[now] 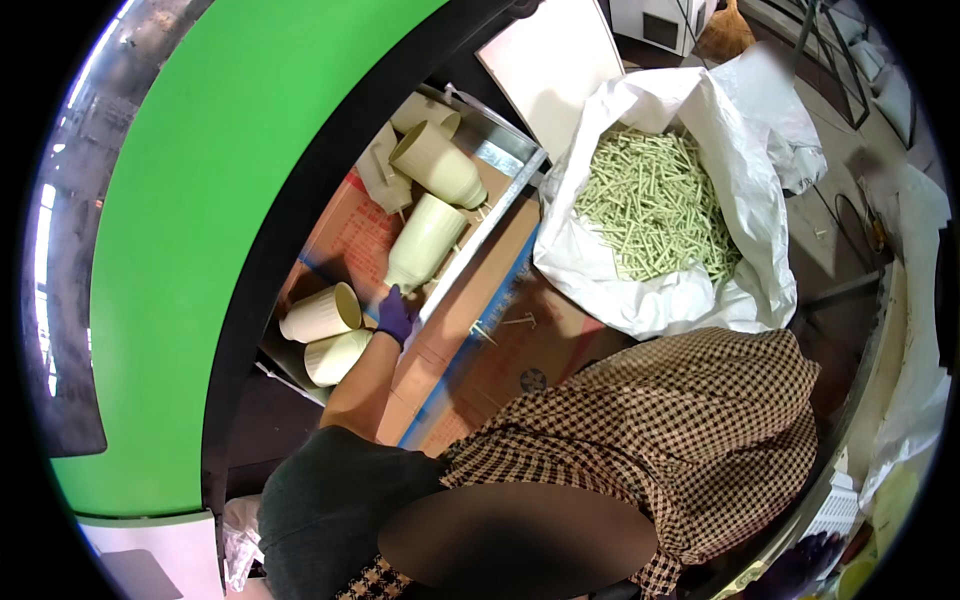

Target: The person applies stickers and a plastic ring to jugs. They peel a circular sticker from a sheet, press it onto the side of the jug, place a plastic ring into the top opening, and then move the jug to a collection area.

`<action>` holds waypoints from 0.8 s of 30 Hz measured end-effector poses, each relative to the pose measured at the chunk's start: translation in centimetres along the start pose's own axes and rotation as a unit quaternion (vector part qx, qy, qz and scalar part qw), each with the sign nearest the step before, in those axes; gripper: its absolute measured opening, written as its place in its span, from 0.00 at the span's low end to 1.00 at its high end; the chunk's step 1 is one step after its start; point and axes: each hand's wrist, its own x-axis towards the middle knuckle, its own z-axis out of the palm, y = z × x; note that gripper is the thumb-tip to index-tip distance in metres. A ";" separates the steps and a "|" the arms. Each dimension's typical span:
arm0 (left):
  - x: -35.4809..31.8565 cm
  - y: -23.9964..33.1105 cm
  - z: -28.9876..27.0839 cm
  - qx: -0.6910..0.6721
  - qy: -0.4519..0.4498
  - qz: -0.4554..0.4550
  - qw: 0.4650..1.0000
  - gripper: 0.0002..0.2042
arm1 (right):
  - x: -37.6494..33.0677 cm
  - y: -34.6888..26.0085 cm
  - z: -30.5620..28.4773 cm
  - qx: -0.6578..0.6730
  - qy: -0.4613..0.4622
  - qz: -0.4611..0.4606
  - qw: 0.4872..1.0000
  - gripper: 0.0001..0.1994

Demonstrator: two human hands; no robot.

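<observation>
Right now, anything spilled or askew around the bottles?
Yes. The cream bottles lie tumbled at mixed angles, not stood up, with a gloved hand at one bottle's neck. A few loose green pins lie on the cardboard, outside the white sack full of them.

Flattened cardboard sheets: brown, laid overlapping at the centre of the view, printed in red and blue, with a blue band along one edge and a round blue mark near the lower middle; they are partly covered by cream plastic containers at upper left.

White woven sack: large and open-mouthed, set at upper right just beside the cardboard, its rim folded outward; it is filled with pale green stick-shaped parts.

White flat panel: rectangular and unmarked, leaned at top centre behind the sack.

No screens or signs are seen.
</observation>
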 end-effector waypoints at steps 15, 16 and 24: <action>1.7 3.0 5.6 0.209 0.015 0.361 0.909 0.25 | -3.9 -7.8 7.1 -0.024 -0.280 0.041 0.959 0.09; -0.9 4.2 7.7 0.383 0.036 0.472 0.793 0.25 | -4.8 -10.0 8.8 -0.029 -0.283 -0.018 0.958 0.10; -28.4 10.0 26.9 0.419 -0.386 0.626 0.533 0.36 | -9.1 -14.8 17.9 0.036 -0.464 -0.332 0.820 0.25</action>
